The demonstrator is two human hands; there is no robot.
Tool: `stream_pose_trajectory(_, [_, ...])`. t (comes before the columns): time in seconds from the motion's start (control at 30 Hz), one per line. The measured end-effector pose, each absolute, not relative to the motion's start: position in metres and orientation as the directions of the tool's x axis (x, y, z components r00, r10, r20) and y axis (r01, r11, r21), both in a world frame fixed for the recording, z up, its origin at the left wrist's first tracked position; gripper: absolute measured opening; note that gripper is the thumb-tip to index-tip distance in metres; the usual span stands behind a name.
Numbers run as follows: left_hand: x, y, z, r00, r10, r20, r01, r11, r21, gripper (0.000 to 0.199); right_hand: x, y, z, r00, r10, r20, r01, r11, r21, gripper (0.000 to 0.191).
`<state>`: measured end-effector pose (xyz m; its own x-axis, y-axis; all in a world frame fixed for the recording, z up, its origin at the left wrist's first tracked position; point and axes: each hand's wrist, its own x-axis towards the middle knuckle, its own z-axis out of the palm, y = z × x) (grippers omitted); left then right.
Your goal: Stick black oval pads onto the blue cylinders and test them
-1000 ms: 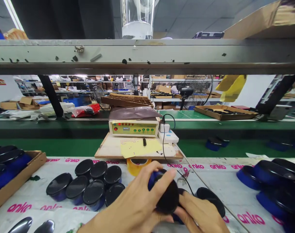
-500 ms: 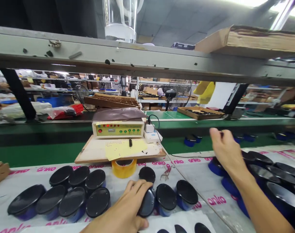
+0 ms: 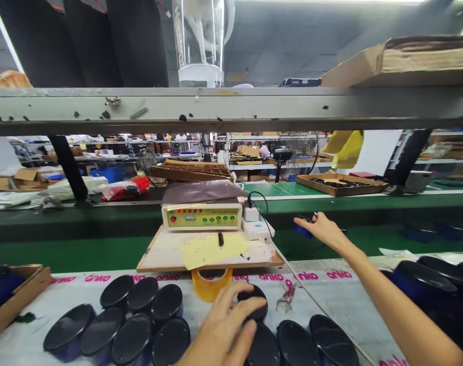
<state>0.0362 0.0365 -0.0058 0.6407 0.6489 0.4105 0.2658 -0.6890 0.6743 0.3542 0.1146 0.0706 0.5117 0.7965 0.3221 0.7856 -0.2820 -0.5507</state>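
Note:
My left hand [image 3: 229, 325] is over the black-topped round parts at the front middle, fingers spread and bent, close to one black-topped part [image 3: 254, 301]. My right hand [image 3: 320, 229] reaches out over the green belt, its fingers closed on a blue cup with a black top [image 3: 303, 227]. Several more black-topped blue cups [image 3: 132, 338] stand in rows on the printed white sheet [image 3: 74, 292] at the left. Another group [image 3: 425, 277] is at the right, partly behind my right forearm.
A control box [image 3: 203, 214] sits on a board [image 3: 158, 254] behind a yellow tape roll [image 3: 212, 285]. A white cable [image 3: 303, 274] crosses the sheet. Cardboard boxes [image 3: 36, 284] flank the left edge; a metal shelf beam [image 3: 235, 108] spans above.
My right hand has moved left and now holds a blue cup over the belt. My left hand has lifted its fingers off the cup it was touching. The view has shifted.

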Motion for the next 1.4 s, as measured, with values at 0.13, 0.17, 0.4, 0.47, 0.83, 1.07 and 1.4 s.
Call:
stream_pose_trajectory(0.13, [0.034,0.025,0.022,0.49,0.714,0.5,-0.001,-0.573,0.82,0.04,0.275,0.055,0.1,0.151,0.955,0.255,0.784,0.041,-0.619,0.038])
stream_pose_trajectory(0.17, [0.034,0.022,0.026,0.463,0.745,0.48,-0.094,-0.497,0.863,0.059,0.252,0.036,0.104,-0.022,0.959,0.282,0.758,0.2,-0.621,0.034])
stream_pose_trajectory(0.4, [0.029,0.01,0.054,0.544,0.799,0.258,-0.544,0.101,0.833,0.05,0.199,-0.029,0.095,-0.208,0.79,0.577,0.696,0.534,-0.48,0.028])
stream_pose_trajectory(0.47, [0.027,0.011,0.059,0.635,0.762,0.125,-0.558,0.341,0.757,0.04,0.206,-0.031,0.089,-0.22,0.737,0.639,0.678,0.586,-0.443,0.029])
stream_pose_trajectory(0.83, [0.029,0.019,0.05,0.56,0.827,-0.057,-0.526,0.408,0.746,0.046,0.213,-0.028,0.068,-0.398,0.641,0.656,0.739,0.648,-0.185,0.032])
stream_pose_trajectory(1.07, [0.028,0.023,0.045,0.6,0.79,-0.122,-0.49,0.484,0.725,0.048,0.214,-0.032,0.071,-0.415,0.675,0.61,0.735,0.644,-0.213,0.03])
stream_pose_trajectory(1.4, [0.032,0.022,0.046,0.793,0.609,-0.035,-0.491,0.672,0.554,0.056,0.207,-0.037,0.073,-0.261,0.66,0.704,0.744,0.603,-0.289,0.025])
